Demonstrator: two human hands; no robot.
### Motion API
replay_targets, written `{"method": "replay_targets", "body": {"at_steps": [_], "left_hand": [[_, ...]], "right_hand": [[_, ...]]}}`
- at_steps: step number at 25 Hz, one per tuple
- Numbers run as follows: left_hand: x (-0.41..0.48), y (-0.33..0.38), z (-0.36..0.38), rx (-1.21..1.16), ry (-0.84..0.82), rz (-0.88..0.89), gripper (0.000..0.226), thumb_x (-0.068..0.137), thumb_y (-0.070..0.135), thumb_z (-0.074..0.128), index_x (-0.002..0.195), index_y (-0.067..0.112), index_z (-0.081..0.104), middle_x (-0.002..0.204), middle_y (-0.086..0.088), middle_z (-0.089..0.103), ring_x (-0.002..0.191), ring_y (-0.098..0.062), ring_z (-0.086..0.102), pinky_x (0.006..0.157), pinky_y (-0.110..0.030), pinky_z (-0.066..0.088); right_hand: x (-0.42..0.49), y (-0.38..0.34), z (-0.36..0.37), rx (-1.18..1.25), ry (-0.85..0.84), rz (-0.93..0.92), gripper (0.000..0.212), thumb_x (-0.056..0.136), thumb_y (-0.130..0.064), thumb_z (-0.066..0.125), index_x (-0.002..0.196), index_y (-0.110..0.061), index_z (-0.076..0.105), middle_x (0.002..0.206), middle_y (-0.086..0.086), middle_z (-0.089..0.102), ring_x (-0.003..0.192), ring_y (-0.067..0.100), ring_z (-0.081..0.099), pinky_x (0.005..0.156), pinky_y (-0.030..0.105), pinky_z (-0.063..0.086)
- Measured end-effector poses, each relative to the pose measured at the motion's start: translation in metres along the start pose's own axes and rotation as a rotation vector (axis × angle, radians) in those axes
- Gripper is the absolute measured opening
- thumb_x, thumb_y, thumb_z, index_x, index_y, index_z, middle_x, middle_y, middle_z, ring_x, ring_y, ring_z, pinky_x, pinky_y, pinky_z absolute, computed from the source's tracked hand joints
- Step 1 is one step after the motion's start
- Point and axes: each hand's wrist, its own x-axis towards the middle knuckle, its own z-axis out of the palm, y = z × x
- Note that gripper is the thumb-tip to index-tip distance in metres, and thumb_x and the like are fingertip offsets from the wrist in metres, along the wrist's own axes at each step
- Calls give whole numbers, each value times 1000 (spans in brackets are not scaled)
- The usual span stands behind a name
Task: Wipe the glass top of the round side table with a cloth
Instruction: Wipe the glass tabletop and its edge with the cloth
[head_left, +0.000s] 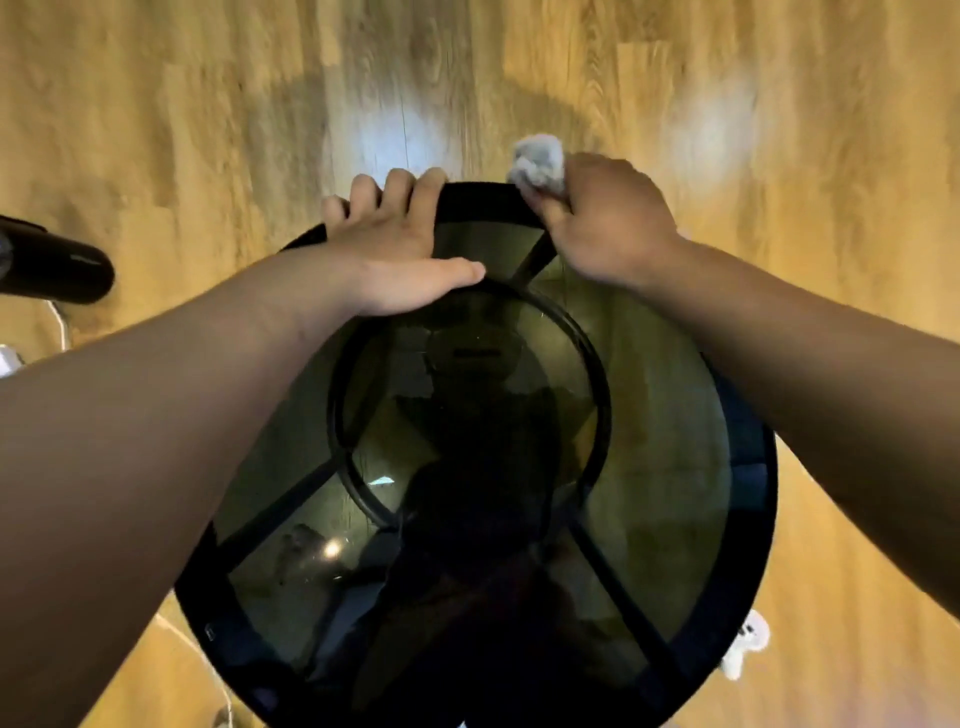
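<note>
Bunched in the right hand (605, 221), a crumpled grey cloth (540, 162) rubs the round smoked-glass tabletop's (670, 415) far rim; the left hand (400, 249) hooks that edge; overreaching could tip it.

Looks like someone's home. Wood-plank floor (208, 104) under the round glass side table (670, 415), white cable (192, 649) left of it.

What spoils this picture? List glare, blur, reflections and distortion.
Head view: glare patches whiten the floor; the glass top mirrors a dark silhouette; the cloth in the right hand is blurred; the left hand gripping the rim looks sharper; wide-angle distortion stretches the edges.
</note>
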Motion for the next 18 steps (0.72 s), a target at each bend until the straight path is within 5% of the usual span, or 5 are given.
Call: {"method": "replay_targets", "body": {"at_steps": [3, 8, 11, 15, 18], "left_hand": [[0, 1, -1, -28, -19, -52, 82, 84, 67, 46, 148, 31, 10, 151, -4, 22, 137, -33, 22, 101, -46, 23], [-5, 7, -4, 2, -76, -115, 108, 60, 87, 41, 147, 31, 7, 149, -7, 19, 137, -34, 20, 107, -51, 21], [-14, 22, -8, 50, 9, -113, 125, 47, 90, 43, 147, 22, 14, 149, -15, 21, 139, -41, 20, 114, -57, 15], [-41, 96, -4, 314, 59, 195, 124, 59, 87, 56, 152, 24, 2, 161, -11, 4, 148, -40, 2, 118, -63, 1], [-78, 156, 44, 498, -18, 398, 125, 64, 87, 51, 152, 24, -12, 163, -7, -17, 149, -42, -11, 118, -63, 9]], "right_hand": [[24, -23, 3, -32, -106, -145, 54, 98, -59, 33, 115, -15, 59, 111, 11, 67, 100, 33, 59, 71, 33, 34], [-79, 64, -9, 181, 57, 157, 51, 99, -51, 43, 121, -8, 57, 98, 12, 59, 88, 30, 53, 69, 33, 33], [-191, 93, 13, 196, 142, 374, 45, 98, -36, 54, 116, 5, 52, 105, 25, 55, 92, 43, 52, 72, 43, 39], [-292, 98, 28, 402, 70, 467, 40, 100, -39, 41, 118, -5, 52, 105, 12, 52, 96, 31, 50, 77, 31, 34], [-236, 103, 7, 421, 114, 440, 30, 102, -29, 40, 111, -5, 55, 99, 9, 52, 90, 29, 55, 70, 28, 30]]}}
